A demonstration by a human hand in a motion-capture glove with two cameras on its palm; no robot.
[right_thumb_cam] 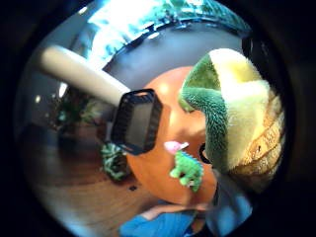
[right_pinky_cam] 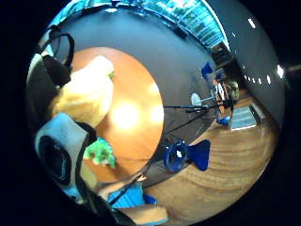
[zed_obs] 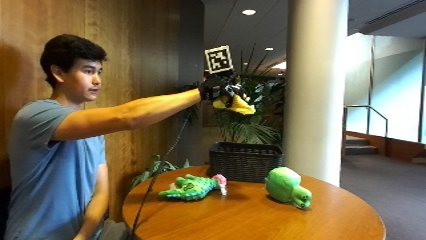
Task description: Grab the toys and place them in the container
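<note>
On the round wooden table (zed_obs: 266, 215), taking the black woven basket (zed_obs: 245, 161) at its far edge as the landmark, two toys lie nearer the camera than the basket. A green plush dinosaur (zed_obs: 190, 187) with a pink part at one end lies flat on the tabletop, in front of the basket's corner on the person's side. A rounder green plush toy (zed_obs: 287, 186) sits in front of the basket's other corner, just apart from it. Neither toy touches the basket, and the two lie well apart from each other. The basket stands upright with its open top facing up; the thumb side palm view looks down into it and shows its dark inside (right_thumb_cam: 137, 121), with the dinosaur (right_thumb_cam: 187, 169) on the wood beside it. The person sits beside the table with the right arm stretched out level. The gloved right hand (zed_obs: 216, 87) is high in the air, above the basket and slightly to the person's side of it. Its fingers are curled round a yellow and green plush toy (zed_obs: 234, 104), which hangs from the grip well clear of the basket's rim. That toy fills much of the thumb side palm view (right_thumb_cam: 232, 108), green plush next to pale yellow. Behind the basket stand a leafy potted plant (zed_obs: 253, 125) and a white column (zed_obs: 317, 90).
</note>
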